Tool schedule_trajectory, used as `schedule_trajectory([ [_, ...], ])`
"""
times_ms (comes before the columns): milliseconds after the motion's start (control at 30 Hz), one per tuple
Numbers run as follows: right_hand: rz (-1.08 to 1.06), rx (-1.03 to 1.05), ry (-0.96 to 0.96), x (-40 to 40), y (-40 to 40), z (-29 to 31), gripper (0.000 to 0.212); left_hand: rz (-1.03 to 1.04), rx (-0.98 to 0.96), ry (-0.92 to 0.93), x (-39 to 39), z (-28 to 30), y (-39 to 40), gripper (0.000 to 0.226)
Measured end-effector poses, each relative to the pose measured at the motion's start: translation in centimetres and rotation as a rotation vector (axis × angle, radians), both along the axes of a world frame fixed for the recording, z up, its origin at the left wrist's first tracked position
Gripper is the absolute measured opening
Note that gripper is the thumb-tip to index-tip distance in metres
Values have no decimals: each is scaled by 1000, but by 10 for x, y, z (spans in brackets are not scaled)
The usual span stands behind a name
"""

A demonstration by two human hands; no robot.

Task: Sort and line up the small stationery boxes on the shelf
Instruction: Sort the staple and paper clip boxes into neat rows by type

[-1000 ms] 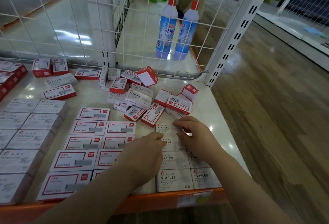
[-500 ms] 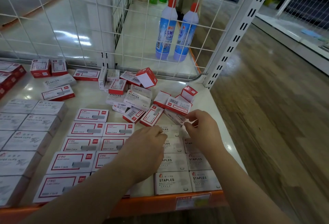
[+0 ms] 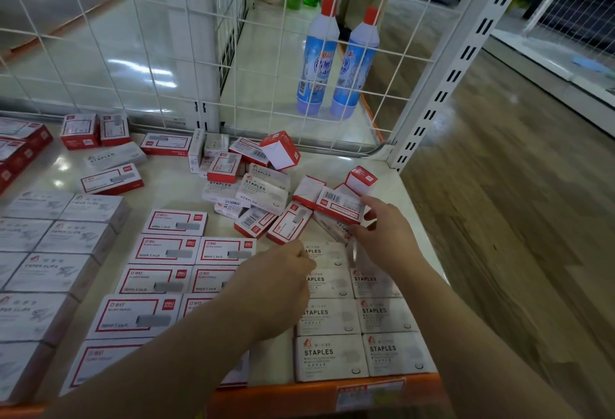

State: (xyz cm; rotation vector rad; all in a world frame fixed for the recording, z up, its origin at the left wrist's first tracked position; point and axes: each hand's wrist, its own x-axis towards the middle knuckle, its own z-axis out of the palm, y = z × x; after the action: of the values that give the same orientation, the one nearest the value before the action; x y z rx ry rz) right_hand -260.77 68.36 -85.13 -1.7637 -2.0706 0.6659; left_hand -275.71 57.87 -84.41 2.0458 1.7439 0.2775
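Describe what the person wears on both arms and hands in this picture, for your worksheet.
Both forearms are bare as far as the picture shows: no sleeves reach into view. The left hand and right hand wear no gloves. No rings, watch, bracelet or markings are visible on either one.

The right hand [image 3: 382, 235] moves from the top of the white staples rows back toward the loose pile, fingers now touching a red-edged box [image 3: 339, 207] there.
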Motion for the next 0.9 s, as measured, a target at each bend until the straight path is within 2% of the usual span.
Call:
schedule_trajectory([
  [233,-21,14,17,0,-7,0,46,-10,-16,-6,-8,6,-3,39],
  [433,-4,61,64,2,-17,6,43,175,128,-62,-25,7,-16,42],
  [600,53,91,141,-1,-45,31,30,301,139,-97,-39,15,-30,48],
  [900,135,-103,268,-19,-101,50,23,326,252,-165,-49,28,-52,50],
])
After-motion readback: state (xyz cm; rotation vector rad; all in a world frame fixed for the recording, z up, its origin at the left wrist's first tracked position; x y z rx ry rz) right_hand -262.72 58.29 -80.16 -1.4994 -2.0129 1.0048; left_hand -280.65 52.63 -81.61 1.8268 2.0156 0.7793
